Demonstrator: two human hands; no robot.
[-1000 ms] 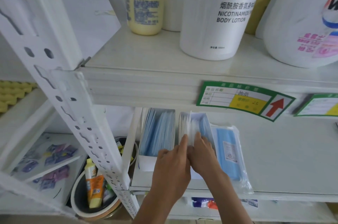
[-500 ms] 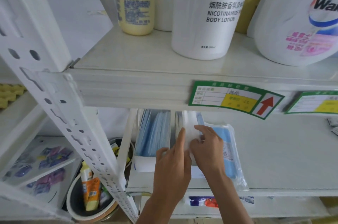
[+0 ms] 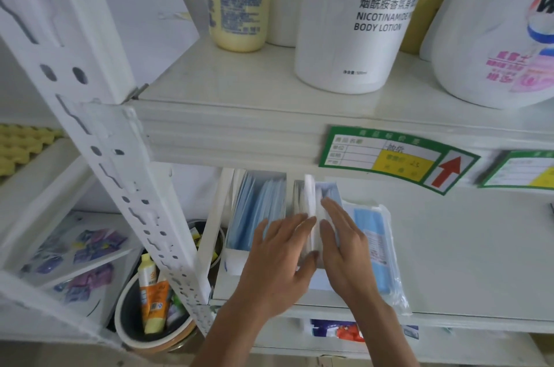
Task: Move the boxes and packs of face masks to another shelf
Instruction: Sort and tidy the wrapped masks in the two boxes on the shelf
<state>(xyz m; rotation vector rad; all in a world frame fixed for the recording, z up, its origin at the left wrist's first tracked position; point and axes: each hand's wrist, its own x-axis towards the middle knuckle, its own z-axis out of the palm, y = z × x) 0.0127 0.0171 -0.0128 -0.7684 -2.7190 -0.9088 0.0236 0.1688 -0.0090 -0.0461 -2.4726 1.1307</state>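
Left hand (image 3: 280, 258) and right hand (image 3: 344, 243), fingers spread, flat against either side of right mask box (image 3: 310, 216) on lower shelf (image 3: 464, 246). Left box (image 3: 257, 213) just beside, near post (image 3: 120, 174). Mask pack (image 3: 376, 249) lies right, partly under right hand. Above: price tag (image 3: 395, 158), lotion bottle (image 3: 362, 19), yellow bottle (image 3: 238, 4).

On the lower shelf (image 3: 464, 261) I see two open white cardboard boxes of masks side by side, the left box (image 3: 254, 216) just beside the right box (image 3: 311, 210), and a clear plastic pack of masks (image 3: 377, 246) lying flat immediately to their right. My left hand (image 3: 278, 264) and right hand (image 3: 344, 243) flank the right box, fingers spread. On the upper shelf (image 3: 239, 102), a small squat bottle (image 3: 238, 4) stands left of a large cylindrical lotion bottle (image 3: 359, 19), with a big rounded jug (image 3: 494, 37) at far right.
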